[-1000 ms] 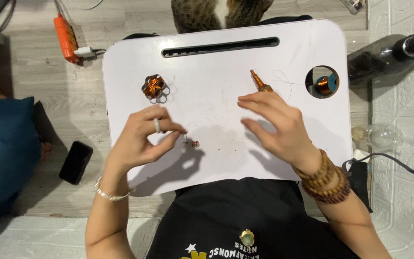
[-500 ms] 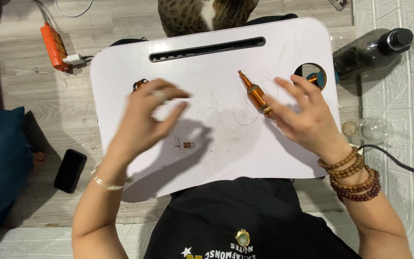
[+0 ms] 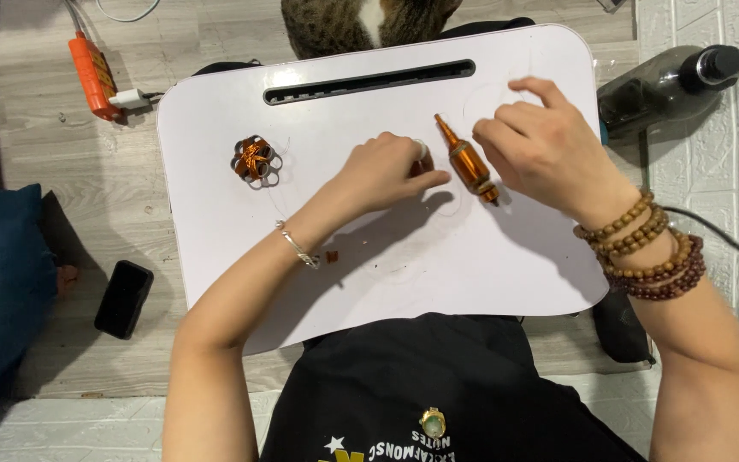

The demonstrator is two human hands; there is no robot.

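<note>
Left hand point(image 3: 389, 171) shifted right, perhaps touching copper tool point(image 3: 467, 162).

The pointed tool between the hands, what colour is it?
Metallic copper-orange tool, clearest in the head view.

Glossy copper-coloured metal tool point(image 3: 467, 162)

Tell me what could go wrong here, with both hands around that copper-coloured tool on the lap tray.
1. The small copper-coloured metal tool lies loose between the left hand and right hand; a nudge could roll it across the smooth white lap tray.
2. The tiny brown piece sits beside the left forearm; a sweep might knock it off.
3. The tabby cat sits at the tray's far edge and could bump it.
</note>
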